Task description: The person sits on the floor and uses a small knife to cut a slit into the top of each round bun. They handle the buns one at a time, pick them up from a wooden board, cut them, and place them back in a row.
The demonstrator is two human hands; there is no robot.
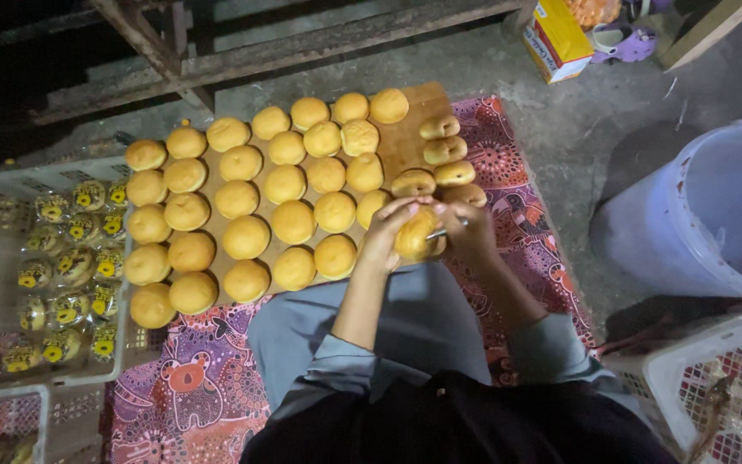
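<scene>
While left hand fingers cup a bun, right hand pinches blade (thin, metal)

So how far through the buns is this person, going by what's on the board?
Done: about five slit buns lie in a column at the board's right edge. In hand: the left hand holds one bun while the right hand works a thin metal tool at it. Left: roughly thirty whole buns in rows, so it's early.
</scene>
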